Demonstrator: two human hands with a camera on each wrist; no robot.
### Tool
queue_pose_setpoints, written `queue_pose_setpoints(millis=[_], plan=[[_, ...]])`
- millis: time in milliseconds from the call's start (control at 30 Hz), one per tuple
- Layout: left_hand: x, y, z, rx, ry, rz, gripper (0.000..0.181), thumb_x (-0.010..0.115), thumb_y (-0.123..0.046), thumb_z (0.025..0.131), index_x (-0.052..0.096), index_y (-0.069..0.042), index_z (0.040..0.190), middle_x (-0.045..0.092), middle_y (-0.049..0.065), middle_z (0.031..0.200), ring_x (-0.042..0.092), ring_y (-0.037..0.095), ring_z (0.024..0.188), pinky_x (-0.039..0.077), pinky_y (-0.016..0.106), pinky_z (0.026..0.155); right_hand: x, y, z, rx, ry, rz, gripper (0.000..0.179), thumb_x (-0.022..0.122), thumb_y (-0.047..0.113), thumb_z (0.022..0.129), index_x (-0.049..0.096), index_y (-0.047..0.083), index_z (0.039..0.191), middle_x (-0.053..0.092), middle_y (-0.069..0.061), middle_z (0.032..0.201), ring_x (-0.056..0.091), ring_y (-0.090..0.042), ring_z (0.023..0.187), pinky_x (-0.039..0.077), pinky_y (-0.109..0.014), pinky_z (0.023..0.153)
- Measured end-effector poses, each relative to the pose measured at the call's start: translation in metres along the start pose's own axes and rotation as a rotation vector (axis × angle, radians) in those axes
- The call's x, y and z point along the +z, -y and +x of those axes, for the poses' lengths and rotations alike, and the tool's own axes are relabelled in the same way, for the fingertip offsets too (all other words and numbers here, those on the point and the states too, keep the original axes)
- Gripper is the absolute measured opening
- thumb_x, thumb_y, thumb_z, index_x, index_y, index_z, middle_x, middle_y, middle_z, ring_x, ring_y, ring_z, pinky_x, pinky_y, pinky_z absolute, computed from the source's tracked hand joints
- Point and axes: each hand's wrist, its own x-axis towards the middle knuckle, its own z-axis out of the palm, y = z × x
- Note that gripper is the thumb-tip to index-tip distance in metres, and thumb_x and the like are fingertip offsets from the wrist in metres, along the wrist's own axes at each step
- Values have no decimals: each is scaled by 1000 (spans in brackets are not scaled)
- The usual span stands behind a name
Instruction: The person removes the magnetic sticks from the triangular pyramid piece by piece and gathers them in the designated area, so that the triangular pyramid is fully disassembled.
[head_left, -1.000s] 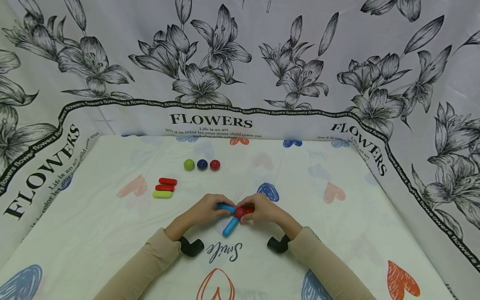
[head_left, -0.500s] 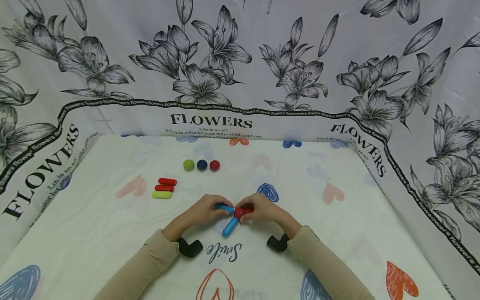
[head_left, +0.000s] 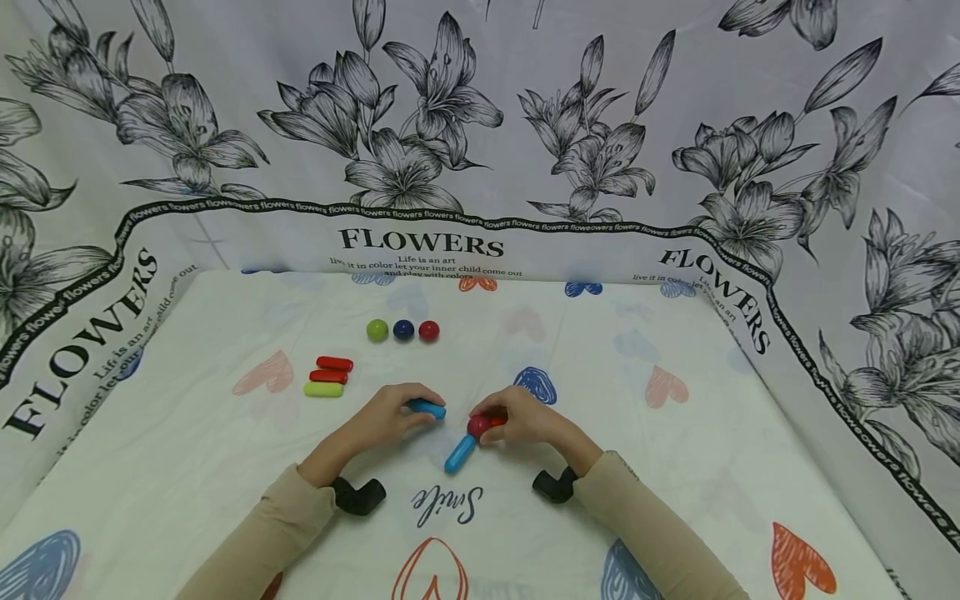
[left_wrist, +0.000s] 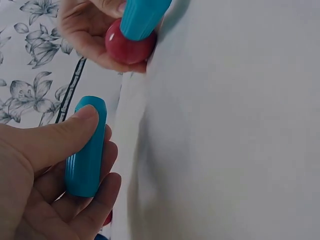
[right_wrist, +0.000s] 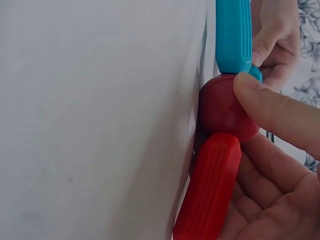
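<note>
My left hand [head_left: 390,414] pinches a loose blue rod [left_wrist: 86,150] between thumb and fingers, a short way left of the other hand. With thumb and fingertips, my right hand [head_left: 521,417] grips a red ball [right_wrist: 225,107]. A second blue rod [head_left: 460,454] joins the ball and points toward the front of the table. From the ball's other side runs a ridged red rod [right_wrist: 207,190], mostly covered by the right hand in the head view. A gap separates the held blue rod from the ball.
Two red rods [head_left: 334,364] and a yellow-green rod [head_left: 324,389] lie stacked side by side at the left. Behind them sit a green ball [head_left: 377,330], a dark blue ball [head_left: 403,331] and another red ball [head_left: 429,331]. A flower-printed cloth [head_left: 420,183] hangs behind the table.
The left hand has moved left, drawing its blue rod away from the red ball it met before. The right hand stays in place with the ball and its two rods.
</note>
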Motion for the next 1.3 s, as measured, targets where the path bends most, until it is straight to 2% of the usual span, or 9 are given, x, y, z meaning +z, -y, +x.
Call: queue_pose_setpoints(millis=[200, 433, 800, 900, 1100, 1300], plan=[[-10, 1, -6, -30, -36, 7, 24, 68, -12, 88, 69, -10, 112, 72, 4, 109, 64, 20, 102, 53, 43, 98, 0, 0, 1, 17, 2, 10, 32, 75, 14, 83, 70, 8, 114, 70, -10, 112, 54, -15, 96, 46, -16, 77], [-19, 6, -14, -33, -64, 21, 25, 68, -12, 88, 68, -8, 113, 73, 5, 108, 65, 21, 100, 53, 44, 97, 1, 0, 2, 35, 3, 7, 32, 75, 14, 83, 70, 9, 114, 70, -10, 112, 54, -15, 96, 46, -16, 77], [-32, 12, -27, -71, -131, 55, 27, 69, -12, 87, 69, -9, 114, 72, 4, 109, 65, 23, 103, 54, 47, 96, 0, 1, 0, 24, 5, 3, 33, 76, 15, 82, 70, 8, 114, 70, -10, 112, 54, -14, 95, 46, -14, 76], [-36, 14, -30, -69, -149, 81, 26, 70, -12, 86, 69, -11, 112, 73, 3, 108, 65, 21, 102, 55, 43, 95, 0, 1, 1, 28, 5, 2, 33, 76, 15, 82, 70, 8, 113, 70, -10, 112, 54, -14, 95, 46, -15, 77], [-41, 21, -36, -65, -169, 112, 25, 72, -12, 85, 70, -12, 110, 73, 1, 106, 65, 19, 99, 53, 21, 91, 0, 2, 1, 34, 6, -1, 33, 76, 14, 82, 70, 8, 113, 70, -10, 113, 54, -14, 96, 48, -16, 78], [-46, 27, -43, -85, -184, 130, 26, 72, -12, 84, 70, -13, 110, 73, 1, 106, 65, 18, 98, 53, 24, 90, 1, 2, 2, 41, 3, 1, 32, 77, 14, 81, 71, 8, 113, 70, -10, 113, 55, -14, 96, 49, -18, 80]])
